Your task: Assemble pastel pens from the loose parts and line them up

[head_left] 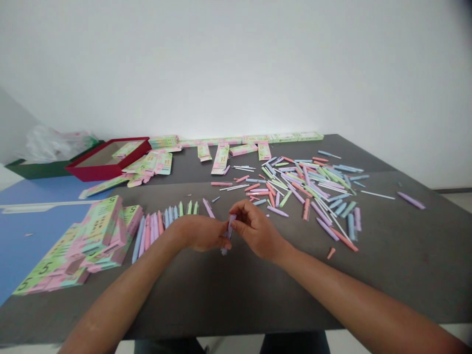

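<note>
Two hands [199, 233] hold one pen [229, 232] (lilac).

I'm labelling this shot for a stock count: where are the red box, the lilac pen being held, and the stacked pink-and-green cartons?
Red box [106, 172]: head view, front wall.
Lilac pen [230, 227]: head view, barrel.
Stacked cartons [99, 223]: head view, top carton's face.

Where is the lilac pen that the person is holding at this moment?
In the head view, the lilac pen is near the centre, between the left hand and the right hand, just right of the row of pastel pens.
</note>
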{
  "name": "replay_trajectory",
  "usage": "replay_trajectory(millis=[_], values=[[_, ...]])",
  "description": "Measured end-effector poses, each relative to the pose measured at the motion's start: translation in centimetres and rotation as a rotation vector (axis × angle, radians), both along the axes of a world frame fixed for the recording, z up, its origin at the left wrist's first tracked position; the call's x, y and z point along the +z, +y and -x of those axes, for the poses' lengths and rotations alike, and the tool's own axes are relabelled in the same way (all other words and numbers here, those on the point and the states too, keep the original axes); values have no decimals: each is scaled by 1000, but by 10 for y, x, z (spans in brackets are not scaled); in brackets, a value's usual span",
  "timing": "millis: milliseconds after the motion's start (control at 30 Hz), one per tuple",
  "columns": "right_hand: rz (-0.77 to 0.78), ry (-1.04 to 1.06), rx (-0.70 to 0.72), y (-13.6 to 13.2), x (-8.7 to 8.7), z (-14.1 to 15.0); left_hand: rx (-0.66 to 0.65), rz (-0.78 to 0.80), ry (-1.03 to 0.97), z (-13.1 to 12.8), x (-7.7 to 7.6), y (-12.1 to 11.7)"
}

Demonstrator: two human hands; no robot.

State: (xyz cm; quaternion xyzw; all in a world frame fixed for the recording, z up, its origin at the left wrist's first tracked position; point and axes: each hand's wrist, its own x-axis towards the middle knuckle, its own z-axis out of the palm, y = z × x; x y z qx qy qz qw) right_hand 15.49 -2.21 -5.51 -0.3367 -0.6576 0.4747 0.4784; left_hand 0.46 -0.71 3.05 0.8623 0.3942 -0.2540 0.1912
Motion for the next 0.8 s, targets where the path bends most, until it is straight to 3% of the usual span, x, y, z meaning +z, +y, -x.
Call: replay_trajectory(millis=[200,433,567,800], values=[[60,107,-45,11,3,-2,-35,33,39,7,3,5],[411,435,-78,27,-10,-13,-60,87,64,7,3,2],[551,582,-9,32,-9,-25,-91,81,91,1,0,-2],[611,661,17,32,-11,-31,-103,73,153,-4,-2,-10]])
